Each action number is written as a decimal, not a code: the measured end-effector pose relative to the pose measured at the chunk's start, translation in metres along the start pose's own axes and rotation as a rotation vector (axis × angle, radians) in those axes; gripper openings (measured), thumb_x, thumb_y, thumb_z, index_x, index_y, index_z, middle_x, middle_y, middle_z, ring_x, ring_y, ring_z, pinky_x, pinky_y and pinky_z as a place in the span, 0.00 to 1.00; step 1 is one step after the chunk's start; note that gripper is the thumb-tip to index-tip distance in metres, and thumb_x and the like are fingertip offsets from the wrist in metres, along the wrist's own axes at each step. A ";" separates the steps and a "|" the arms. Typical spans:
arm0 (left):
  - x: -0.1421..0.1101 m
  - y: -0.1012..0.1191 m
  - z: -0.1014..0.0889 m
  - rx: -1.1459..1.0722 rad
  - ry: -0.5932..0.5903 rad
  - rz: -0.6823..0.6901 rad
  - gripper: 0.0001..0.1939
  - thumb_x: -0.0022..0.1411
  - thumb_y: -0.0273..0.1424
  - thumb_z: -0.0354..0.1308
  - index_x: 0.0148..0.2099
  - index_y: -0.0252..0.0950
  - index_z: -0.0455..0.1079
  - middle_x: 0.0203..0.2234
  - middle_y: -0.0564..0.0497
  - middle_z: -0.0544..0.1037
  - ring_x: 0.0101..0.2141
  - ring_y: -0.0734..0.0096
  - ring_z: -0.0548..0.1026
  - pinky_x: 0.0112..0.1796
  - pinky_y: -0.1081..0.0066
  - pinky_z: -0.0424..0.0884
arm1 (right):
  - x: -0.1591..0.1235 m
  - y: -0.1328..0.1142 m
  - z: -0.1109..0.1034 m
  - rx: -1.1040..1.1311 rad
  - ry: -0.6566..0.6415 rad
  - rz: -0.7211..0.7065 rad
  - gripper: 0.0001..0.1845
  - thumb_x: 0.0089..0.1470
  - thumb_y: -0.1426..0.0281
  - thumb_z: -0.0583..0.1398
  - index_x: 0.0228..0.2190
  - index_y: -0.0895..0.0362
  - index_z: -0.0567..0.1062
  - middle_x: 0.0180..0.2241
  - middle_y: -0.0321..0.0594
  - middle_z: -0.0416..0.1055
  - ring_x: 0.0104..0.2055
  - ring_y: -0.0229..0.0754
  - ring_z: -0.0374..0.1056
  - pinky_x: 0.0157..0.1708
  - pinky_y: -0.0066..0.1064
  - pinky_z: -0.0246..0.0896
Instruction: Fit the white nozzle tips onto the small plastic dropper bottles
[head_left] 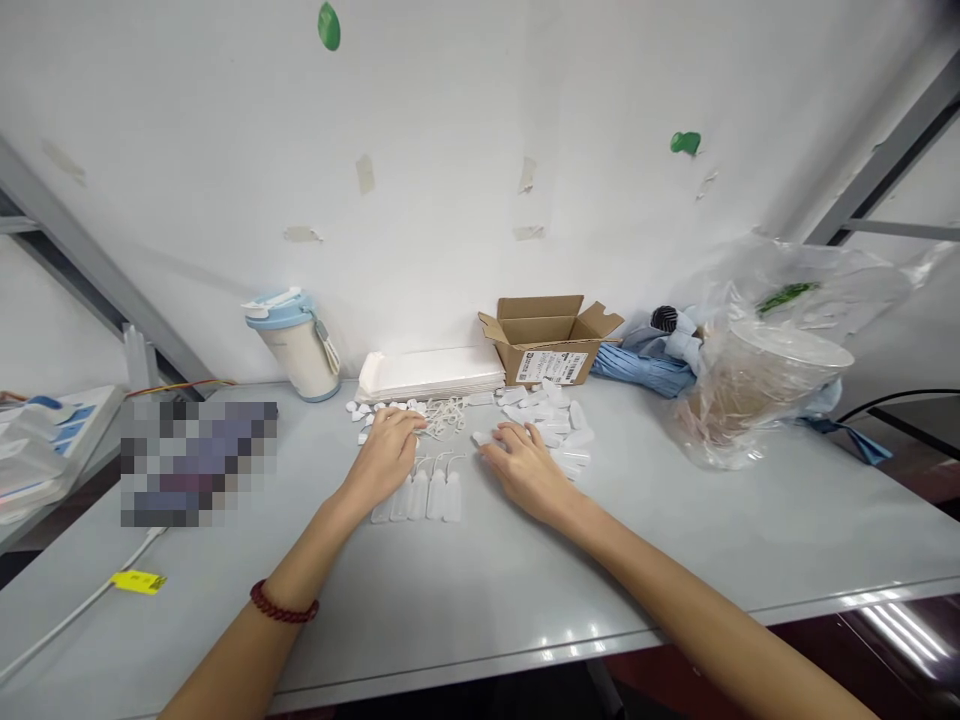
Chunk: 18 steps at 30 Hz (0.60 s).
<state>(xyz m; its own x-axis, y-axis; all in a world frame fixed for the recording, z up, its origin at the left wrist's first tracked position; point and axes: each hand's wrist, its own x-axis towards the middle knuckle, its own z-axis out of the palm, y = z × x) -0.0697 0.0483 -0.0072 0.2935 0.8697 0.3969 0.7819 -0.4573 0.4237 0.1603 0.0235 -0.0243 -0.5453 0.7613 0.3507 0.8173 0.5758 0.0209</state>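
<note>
My left hand [386, 450] rests at the pile of thin white cords [446, 412], fingers bent and close together; what lies under its fingertips is hidden. My right hand [525, 465] is beside the heap of small translucent plastic sleeves [574, 437]. Its thumb and forefinger are closed on one translucent sleeve [481, 438], which sticks out to the left. Between and below the hands, several translucent sleeves with cord loops [436, 495] lie side by side in a row. Small white pieces [360, 410] are scattered left of the cords.
Behind the piles are a stack of flat white packages [431, 373] and an open cardboard box [544, 340]. A blue-lidded tumbler [296, 345] stands at back left. On the right are a blue folded umbrella [645, 370] and a plastic-wrapped spool [757, 385]. A cable [82, 605] crosses the left side.
</note>
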 end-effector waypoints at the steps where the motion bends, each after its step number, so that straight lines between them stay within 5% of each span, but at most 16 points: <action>1: 0.000 0.000 0.000 0.005 -0.002 -0.001 0.19 0.58 0.23 0.41 0.41 0.33 0.72 0.43 0.45 0.75 0.48 0.58 0.64 0.50 0.56 0.63 | 0.000 0.001 0.001 -0.009 -0.009 0.004 0.16 0.55 0.83 0.51 0.40 0.58 0.73 0.42 0.53 0.69 0.51 0.52 0.61 0.50 0.51 0.51; 18: -0.001 0.007 0.000 0.005 -0.055 -0.013 0.20 0.59 0.24 0.41 0.44 0.33 0.73 0.46 0.45 0.73 0.51 0.56 0.62 0.51 0.55 0.62 | -0.002 0.007 0.003 0.047 0.096 -0.010 0.16 0.55 0.83 0.51 0.39 0.57 0.73 0.38 0.46 0.72 0.39 0.44 0.64 0.46 0.39 0.49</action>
<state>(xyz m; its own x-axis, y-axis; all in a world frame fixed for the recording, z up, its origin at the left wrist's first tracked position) -0.0644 0.0444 -0.0048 0.3127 0.8847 0.3458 0.7887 -0.4447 0.4245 0.1662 0.0266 -0.0276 -0.5312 0.7247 0.4389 0.8011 0.5983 -0.0183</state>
